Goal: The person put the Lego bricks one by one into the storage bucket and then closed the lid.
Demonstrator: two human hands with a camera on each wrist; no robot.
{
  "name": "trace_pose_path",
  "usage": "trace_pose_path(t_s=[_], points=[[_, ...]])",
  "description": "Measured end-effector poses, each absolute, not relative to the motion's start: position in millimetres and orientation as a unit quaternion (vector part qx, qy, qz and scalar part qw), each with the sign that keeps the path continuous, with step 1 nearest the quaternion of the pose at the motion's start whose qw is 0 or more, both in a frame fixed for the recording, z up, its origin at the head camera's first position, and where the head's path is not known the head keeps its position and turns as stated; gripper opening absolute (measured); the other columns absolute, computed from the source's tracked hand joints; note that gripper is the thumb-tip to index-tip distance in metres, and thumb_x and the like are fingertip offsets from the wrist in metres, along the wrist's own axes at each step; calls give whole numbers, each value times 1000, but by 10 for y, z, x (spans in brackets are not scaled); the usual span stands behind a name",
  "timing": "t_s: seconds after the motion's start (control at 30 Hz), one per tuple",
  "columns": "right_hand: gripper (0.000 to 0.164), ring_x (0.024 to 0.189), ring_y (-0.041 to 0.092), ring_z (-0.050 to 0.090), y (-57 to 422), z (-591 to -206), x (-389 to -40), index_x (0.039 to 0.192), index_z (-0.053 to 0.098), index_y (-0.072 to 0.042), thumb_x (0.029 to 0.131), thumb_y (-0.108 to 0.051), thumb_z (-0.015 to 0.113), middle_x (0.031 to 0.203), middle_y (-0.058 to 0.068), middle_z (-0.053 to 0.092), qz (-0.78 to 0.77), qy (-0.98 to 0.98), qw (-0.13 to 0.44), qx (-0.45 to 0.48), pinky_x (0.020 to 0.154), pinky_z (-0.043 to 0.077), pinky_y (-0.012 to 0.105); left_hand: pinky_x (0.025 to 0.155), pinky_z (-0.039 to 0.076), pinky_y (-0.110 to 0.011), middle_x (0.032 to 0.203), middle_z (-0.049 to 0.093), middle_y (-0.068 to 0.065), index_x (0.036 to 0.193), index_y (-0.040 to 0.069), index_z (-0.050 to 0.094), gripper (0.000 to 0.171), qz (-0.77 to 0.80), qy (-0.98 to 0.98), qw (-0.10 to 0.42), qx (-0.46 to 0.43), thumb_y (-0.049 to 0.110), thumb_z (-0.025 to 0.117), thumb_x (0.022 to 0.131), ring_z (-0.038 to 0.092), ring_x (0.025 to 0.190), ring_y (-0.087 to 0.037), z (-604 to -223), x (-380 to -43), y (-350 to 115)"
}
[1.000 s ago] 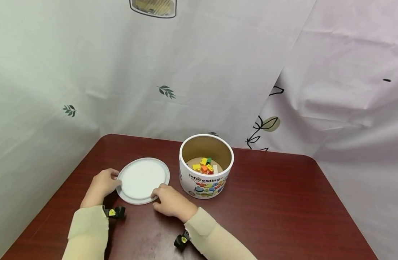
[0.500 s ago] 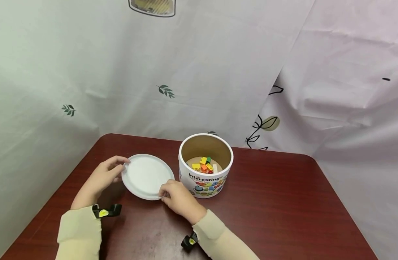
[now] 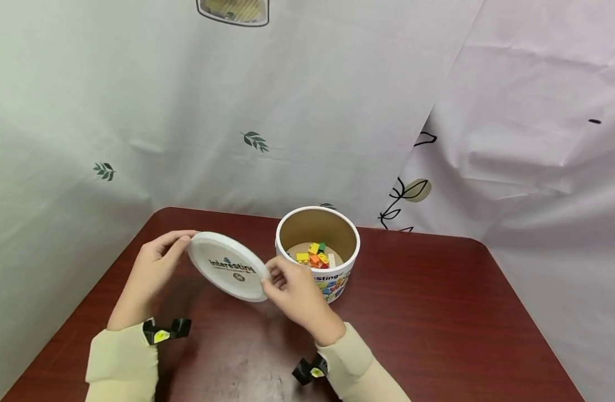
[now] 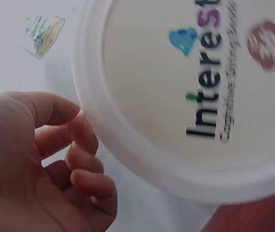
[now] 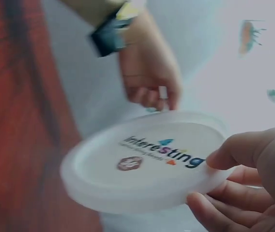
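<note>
A round white lid (image 3: 227,268) with printed lettering hangs tilted above the table, its printed face toward me. My left hand (image 3: 154,268) pinches the lid's left edge between thumb and fingers; the left wrist view shows the thumb and index fingertip meeting at the rim (image 4: 91,96). On the opposite edge my right hand (image 3: 302,293) grips with the thumb over the printed face and fingers beneath, as the right wrist view shows. Just behind the right hand stands an open white tub (image 3: 355,248) with colourful printing; yellow, orange, red, green and white toy bricks (image 3: 315,257) lie on its bottom.
The dark red table (image 3: 428,301) extends to the right of the tub. A pale fabric backdrop (image 3: 307,111) with leaf prints hangs behind the table and along its sides. Each wrist carries a black camera strap.
Both hands have lifted the lid off the table and turned it, so its printed face now shows instead of the plain one. The right hand has moved right, toward the tub, which stays put.
</note>
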State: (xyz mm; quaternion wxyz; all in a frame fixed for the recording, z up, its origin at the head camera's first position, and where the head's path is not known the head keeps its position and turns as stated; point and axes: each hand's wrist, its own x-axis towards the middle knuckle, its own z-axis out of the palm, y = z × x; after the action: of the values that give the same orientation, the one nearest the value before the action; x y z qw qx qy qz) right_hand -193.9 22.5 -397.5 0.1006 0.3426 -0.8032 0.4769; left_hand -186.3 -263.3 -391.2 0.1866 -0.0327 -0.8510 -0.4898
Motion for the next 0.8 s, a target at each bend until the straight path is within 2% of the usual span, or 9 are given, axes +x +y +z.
trace_pose_path(t_s=[0.1,0.2,0.37,0.5,0.57,0.67,0.8], points=[[9,75,10,66,349,-3856,-1943,99,69,-2,90,-1,69,85,7,71,518,-790,78,319,69,58,22,78,46,-9,119,60,-5,129,5,68,33,-473,-858,197,-43,25,58,105,56,97,-2,-3897,-1881,-2543],[10,77,13,68,476,-3765,-1970,102,71,-1,91,-2,70,86,8,71,546,-779,66,301,70,59,25,81,47,-7,125,59,-9,133,4,65,36,-491,-848,193,-50,23,61,103,57,101,3,-3917,-1912,-2452],[13,71,12,66,702,-3665,-2053,103,69,6,91,2,69,86,15,70,619,-740,46,259,66,59,26,79,54,-12,113,70,1,139,3,59,42,-572,-794,202,-47,16,66,100,67,96,0,-3984,-1960,-2264],[16,62,10,63,868,-3633,-2125,104,65,13,91,5,67,83,17,69,669,-707,41,225,60,57,25,81,56,-14,102,71,11,129,-2,62,37,-623,-743,243,-24,9,71,95,70,94,-4,-4016,-1972,-2049],[16,58,10,60,937,-3624,-2159,104,65,13,90,5,67,80,14,68,680,-700,56,209,57,55,23,82,56,-15,100,72,11,123,-3,65,33,-637,-726,260,-13,7,73,93,71,93,-4,-4022,-1969,-1937],[14,54,11,55,1019,-3618,-2204,101,68,10,90,3,68,76,7,67,685,-702,92,171,52,50,23,82,56,-16,101,75,3,119,-3,70,29,-644,-718,265,-11,7,74,93,71,93,-5,-4029,-1967,-1792],[12,52,12,51,1103,-3629,-2270,100,73,4,90,-2,72,74,4,66,679,-713,137,114,48,46,23,86,56,-17,117,73,-11,127,0,69,36,-643,-727,237,-41,7,74,93,70,101,-6,-4041,-2003,-1652]])
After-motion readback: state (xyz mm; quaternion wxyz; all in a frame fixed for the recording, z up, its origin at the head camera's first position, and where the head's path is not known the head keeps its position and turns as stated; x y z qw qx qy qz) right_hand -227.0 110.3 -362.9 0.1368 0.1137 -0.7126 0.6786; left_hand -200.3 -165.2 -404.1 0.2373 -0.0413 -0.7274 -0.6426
